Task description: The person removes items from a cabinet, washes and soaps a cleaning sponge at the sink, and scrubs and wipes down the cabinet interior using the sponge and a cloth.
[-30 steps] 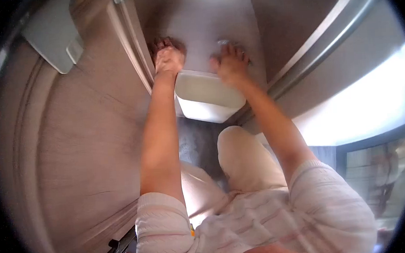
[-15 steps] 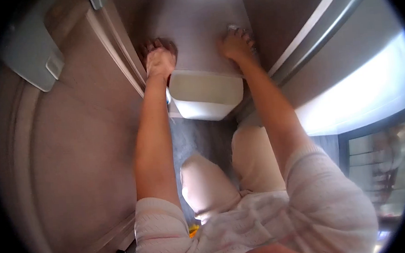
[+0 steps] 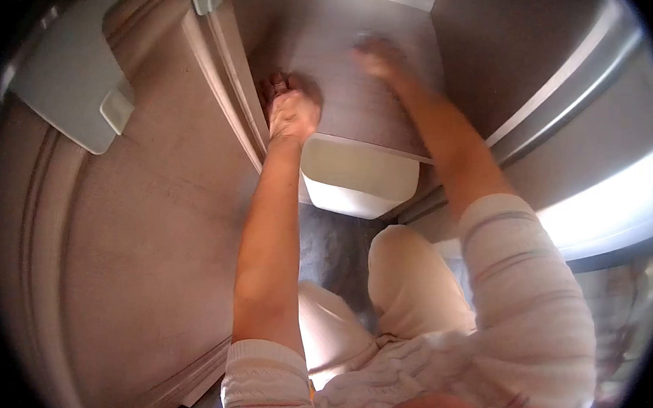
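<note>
My left hand (image 3: 293, 112) rests at the left side of a grey-brown surface inside a cupboard-like recess. Its fingers are curled, and whatever they may hold is hidden. Further right, my right hand (image 3: 379, 56) is over the same surface (image 3: 335, 102), smeared by motion. Something small and pale shows faintly at its fingertips, too blurred to name. Below the surface's front edge, between my forearms, is a white open bin (image 3: 362, 194); its inside looks bare.
A large brown door panel (image 3: 148, 215) stands on the left, with a grey plastic fitting (image 3: 72, 85) near its top. A dark side wall (image 3: 511, 43) and a curved metal-coloured edge (image 3: 559, 92) bound the right. My knees (image 3: 405, 266) are bent below the bin.
The view has shifted, so the recess and bin appear further right and lower. My right hand has moved left across the surface, away from the right wall. My left hand's fingers look more curled.
</note>
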Demonstrator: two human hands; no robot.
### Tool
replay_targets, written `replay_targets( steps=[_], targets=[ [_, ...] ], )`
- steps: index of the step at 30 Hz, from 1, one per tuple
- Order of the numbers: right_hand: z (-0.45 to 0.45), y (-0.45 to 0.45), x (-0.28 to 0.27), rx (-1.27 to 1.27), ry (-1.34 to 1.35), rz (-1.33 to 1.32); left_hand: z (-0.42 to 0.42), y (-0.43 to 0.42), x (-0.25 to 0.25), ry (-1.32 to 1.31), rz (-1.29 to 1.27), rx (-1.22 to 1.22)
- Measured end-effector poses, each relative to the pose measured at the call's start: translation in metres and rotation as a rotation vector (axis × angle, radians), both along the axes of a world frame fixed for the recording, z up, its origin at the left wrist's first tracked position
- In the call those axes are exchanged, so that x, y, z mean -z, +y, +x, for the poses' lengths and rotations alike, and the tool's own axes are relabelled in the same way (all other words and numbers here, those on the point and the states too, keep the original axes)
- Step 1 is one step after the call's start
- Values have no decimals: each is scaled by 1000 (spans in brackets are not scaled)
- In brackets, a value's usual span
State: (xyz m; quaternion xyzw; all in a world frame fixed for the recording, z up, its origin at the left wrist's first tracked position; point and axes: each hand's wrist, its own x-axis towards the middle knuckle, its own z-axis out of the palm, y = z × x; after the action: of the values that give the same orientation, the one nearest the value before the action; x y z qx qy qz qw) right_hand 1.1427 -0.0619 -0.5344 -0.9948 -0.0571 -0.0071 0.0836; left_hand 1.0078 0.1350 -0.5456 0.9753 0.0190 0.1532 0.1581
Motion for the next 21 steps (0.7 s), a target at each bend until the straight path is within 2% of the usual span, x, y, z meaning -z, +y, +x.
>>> replay_targets(
  steps=[1,3,6,12,15,18,21],
  targets=[
    [-10,-29,-17,152,51,7,2,1,-3,50,-58,30],
    [-17,-60,-21,270,-30,-44,0,0,-11,139,-158,93],
    [-15,-52,-21,309,37,-85,-13,-3,-25,188,-155,43],
    [-9,-62,-13,276,-27,-39,-10,-3,-21,170,-124,62],
    [-10,-63,-19,313,-15,-21,-7,3,-15,162,192,134],
    [8,-59,-27,394,-31,-50,-8,0,-6,-53,206,38],
    [44,-62,-32,357,-65,-33,-25,-8,-24,-43,249,-8]
  ],
)
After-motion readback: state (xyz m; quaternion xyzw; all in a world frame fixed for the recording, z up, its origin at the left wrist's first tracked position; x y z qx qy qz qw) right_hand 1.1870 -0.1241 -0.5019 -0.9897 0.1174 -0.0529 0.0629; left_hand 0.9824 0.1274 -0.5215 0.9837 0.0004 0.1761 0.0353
